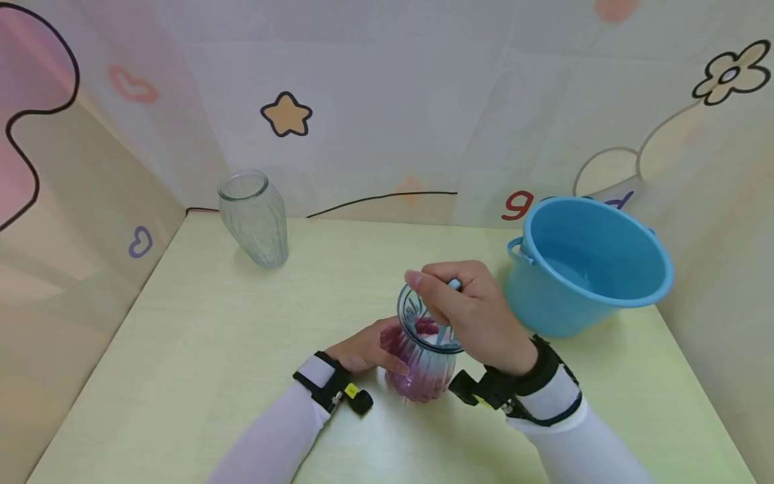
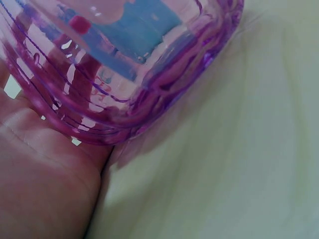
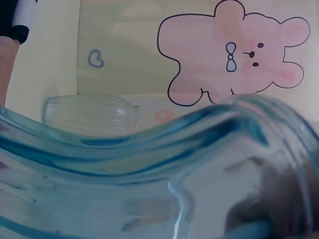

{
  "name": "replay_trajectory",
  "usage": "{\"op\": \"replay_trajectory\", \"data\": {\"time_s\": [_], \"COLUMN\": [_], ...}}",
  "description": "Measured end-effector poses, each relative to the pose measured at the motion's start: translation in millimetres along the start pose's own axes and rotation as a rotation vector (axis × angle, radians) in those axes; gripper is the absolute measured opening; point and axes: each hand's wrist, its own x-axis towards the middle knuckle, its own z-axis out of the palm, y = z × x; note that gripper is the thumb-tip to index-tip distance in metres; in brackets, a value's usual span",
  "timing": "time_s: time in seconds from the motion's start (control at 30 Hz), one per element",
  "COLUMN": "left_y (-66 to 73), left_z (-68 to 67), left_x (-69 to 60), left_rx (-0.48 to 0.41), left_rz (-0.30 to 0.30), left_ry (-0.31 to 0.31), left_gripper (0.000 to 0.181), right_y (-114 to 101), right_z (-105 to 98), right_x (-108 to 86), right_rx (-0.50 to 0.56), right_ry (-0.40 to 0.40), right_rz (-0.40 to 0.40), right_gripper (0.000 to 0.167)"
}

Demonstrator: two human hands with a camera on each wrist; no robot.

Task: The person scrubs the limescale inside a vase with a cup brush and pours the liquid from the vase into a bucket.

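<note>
A ribbed glass vase (image 1: pixel 424 376), blue at the neck and pink-purple below, stands tilted on the table. My left hand (image 1: pixel 365 346) holds its lower left side, thumb in front and fingers reaching behind. Above the mouth, my right hand (image 1: pixel 480 316) grips a light-blue handle (image 1: pixel 455 285) that goes down inside the glass. What sits at the handle's lower end is hard to make out. Through the purple base (image 2: pixel 164 99) in the left wrist view, a blue shape shows. The blurred blue glass neck (image 3: pixel 99 164) fills the lower right wrist view.
A clear ribbed vase (image 1: pixel 256 222) stands at the back left of the table (image 1: pixel 181 376). To the right, a light-blue bucket (image 1: pixel 544 309) stands close to my right hand. A printed cloth backdrop (image 1: pixel 375 101) rises behind the table.
</note>
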Motion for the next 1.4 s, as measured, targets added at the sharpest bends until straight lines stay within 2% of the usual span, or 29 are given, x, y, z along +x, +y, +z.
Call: {"op": "replay_trajectory", "data": {"time_s": [0.53,0.8,1.17,1.4], "left_y": [-3.5,-4.2,-3.2,-1.9], "left_z": [-0.3,-1.4,-1.0,0.1], "left_x": [1.5,1.0,0.0,0.7], "left_rx": [-0.010,-0.003,0.012,-0.013], "left_rz": [0.018,0.010,0.019,0.010], "left_ry": [-0.005,-0.004,-0.002,-0.003], "left_gripper": [0.084,0.085,0.085,0.078], "right_y": [1,2,1,3], "right_z": [4,8,11,1], "right_x": [1.1,1.2,-0.2,1.0], "right_rx": [-0.038,-0.059,-0.117,0.005], "right_ry": [-0.037,-0.102,-0.100,-0.119], "right_rz": [0.062,0.093,0.105,0.051], "right_gripper": [0.048,0.049,0.048,0.048]}}
